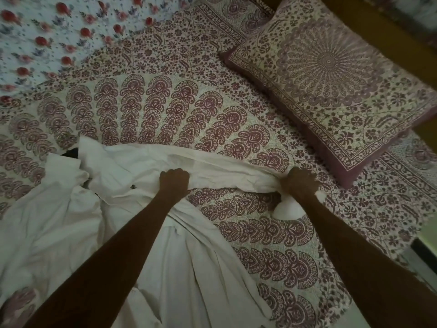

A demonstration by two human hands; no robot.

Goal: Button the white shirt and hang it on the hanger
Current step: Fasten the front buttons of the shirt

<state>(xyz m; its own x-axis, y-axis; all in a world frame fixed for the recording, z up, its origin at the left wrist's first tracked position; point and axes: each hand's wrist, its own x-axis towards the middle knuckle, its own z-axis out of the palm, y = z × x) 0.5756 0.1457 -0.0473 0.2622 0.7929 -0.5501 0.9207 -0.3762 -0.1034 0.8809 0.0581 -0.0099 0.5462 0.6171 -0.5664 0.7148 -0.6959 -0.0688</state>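
Holding one shirt (59, 233) edge across the bed (260, 245): left grip (175, 181) and right grip (301, 183) both clenched on it, edge runs left-right, bulk lies nearer left grip

White shirt (132, 166), crumpled, unbuttoned, spread across patterned bedspread (272, 245)

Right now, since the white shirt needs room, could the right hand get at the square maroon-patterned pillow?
Probably yes: only maroon-printed bedspread lies between the right hand and the pillow's near corner. That hand grips the crumpled white shirt, though, so it would have to let go first.
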